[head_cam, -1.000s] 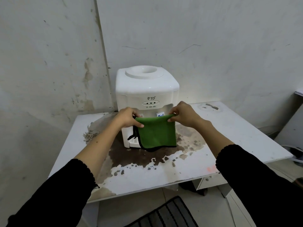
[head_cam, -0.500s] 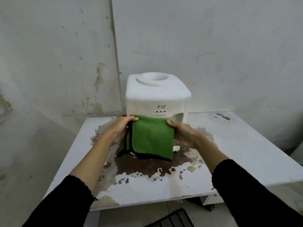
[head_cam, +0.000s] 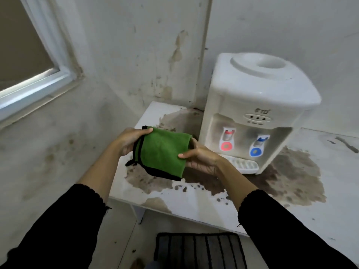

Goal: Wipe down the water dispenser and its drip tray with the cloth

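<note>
A white tabletop water dispenser stands on a stained white table, with a red tap and a blue tap in its front recess. Its white slotted drip tray sits at the base. A folded green cloth with black edging hangs in the air to the left of the dispenser, apart from it. My left hand grips the cloth's upper left corner. My right hand holds its right edge from underneath, thumb on top.
A wide brown stain spreads over the table around the dispenser. Marked walls meet in a corner behind it, and a window frame is on the left wall. A dark ribbed mat lies on the floor below the table's front edge.
The view has swung left and closer, so the dispenser now sits to the right. Both hands carried the cloth away from the dispenser's front, uncovering the taps and drip tray.
</note>
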{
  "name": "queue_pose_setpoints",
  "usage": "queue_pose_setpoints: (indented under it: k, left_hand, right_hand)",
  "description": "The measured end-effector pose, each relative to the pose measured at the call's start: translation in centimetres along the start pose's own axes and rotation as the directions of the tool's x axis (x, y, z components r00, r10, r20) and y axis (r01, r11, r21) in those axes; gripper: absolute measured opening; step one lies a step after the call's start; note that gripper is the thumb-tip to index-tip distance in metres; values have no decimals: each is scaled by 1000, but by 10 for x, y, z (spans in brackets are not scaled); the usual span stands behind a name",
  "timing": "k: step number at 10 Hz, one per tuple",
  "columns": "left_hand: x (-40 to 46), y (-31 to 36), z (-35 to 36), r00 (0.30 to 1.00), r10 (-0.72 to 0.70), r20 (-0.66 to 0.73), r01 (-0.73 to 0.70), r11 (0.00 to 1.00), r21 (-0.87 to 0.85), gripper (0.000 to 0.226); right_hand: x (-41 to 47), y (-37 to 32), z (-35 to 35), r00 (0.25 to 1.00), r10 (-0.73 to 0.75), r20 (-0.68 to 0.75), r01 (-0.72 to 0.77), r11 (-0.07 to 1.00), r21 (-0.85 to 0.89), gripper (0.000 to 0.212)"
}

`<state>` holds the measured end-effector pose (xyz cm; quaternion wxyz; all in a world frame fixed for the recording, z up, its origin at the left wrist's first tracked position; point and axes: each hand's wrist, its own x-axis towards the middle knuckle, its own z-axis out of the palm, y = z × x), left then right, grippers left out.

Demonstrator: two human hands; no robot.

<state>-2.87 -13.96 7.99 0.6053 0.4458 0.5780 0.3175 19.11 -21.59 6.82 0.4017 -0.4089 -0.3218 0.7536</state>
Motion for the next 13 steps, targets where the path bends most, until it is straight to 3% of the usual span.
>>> queue_pose_setpoints:
  k: [2, 3, 5, 6, 8, 9, 10, 11, 12, 13]
  left_hand:
    - [34, 4, -39, 995, -79, 61, 81, 996, -24, 43]
    - [62, 11, -45, 1000, -6, -2, 6, 1000, 9, 54]
    - [130, 14, -38, 975, 186, -120, -148, 950, 274, 43]
    - [164, 10, -32, 954, 272, -123, -193, 876, 442, 30]
    - [223, -9, -31, 987, 162, 9, -150, 893, 425, 42]
    - [242, -21, -27, 976, 189, 105, -216, 814, 540, 49]
    - [244, -34, -22, 952, 233, 197, -303, 631, 714, 51]
    - [240, -52, -21, 938, 168, 303, -345, 373, 862, 55]
    - [228, -70, -23, 936, -9, 353, -349, 120, 929, 63]
    - [215, -73, -27, 943, 43, 331, -333, 188, 924, 66]
  right_hand:
    - [67, 4, 14, 982, 62, -177, -58, 998, 30, 75]
    - [99, -6, 15, 953, 52, -299, -59, 998, -15, 71]
    - [156, -25, 4, 897, 69, -436, -78, 997, -4, 70]
    - [184, -29, -8, 876, 82, -475, -83, 996, 18, 72]
    - [233, -17, -40, 809, 68, -584, -100, 995, -24, 68]
    - [245, -4, -49, 779, -30, -626, -61, 991, -123, 62]
    - [251, 15, -54, 704, -276, -654, -167, 831, -530, 63]
    - [248, 34, -47, 787, -318, -528, -337, 496, -800, 64]
    - [244, 48, -43, 879, -127, -459, -446, 115, -887, 72]
    - [235, 45, -37, 876, -176, -449, -432, 125, -893, 72]
